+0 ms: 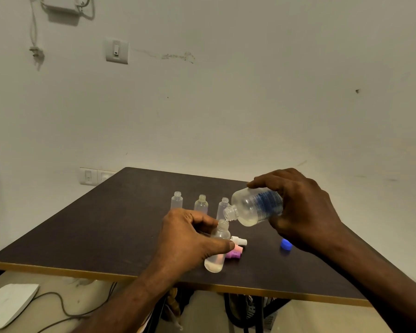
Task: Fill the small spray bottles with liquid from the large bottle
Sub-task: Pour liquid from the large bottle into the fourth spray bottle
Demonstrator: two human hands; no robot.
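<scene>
Over the dark table (87, 227), the left hand (187, 239) curls its grip round a tilted small bottle (217, 248). Three open small bottles (201, 203) stand behind. The right hand (303, 207) grips the large bottle (255, 205), neck tipped onto the small one's mouth. A blue cap (286, 244) lies just right.
</scene>
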